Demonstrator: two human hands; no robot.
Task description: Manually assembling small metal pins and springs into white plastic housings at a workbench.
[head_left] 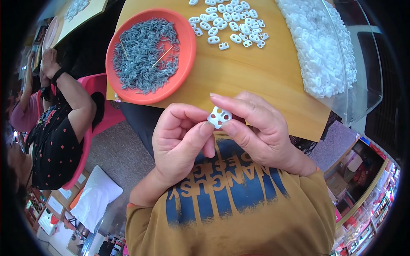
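Note:
Close above the near edge of the wooden table, a small white plastic piece with several round holes [219, 118] is between my two hands. The thumb and forefinger of my left hand [181, 138] pinch it from the left. On the other side, my right hand [262, 130] holds it with the thumb at its lower edge and the forefinger over its top. Beyond my left hand stands an orange-red round dish [186, 64] full of small grey plastic pieces [143, 55]. Two thin wooden sticks, like toothpicks [162, 56], lie on the grey pieces.
White oval two-holed pieces [235, 39] lie scattered over the far side of the wooden table [239, 72]. At the right, a clear plastic bin [367, 102] holds a heap of white pieces [320, 55]. Another person [64, 106] sits on a pink chair [109, 121] at the left.

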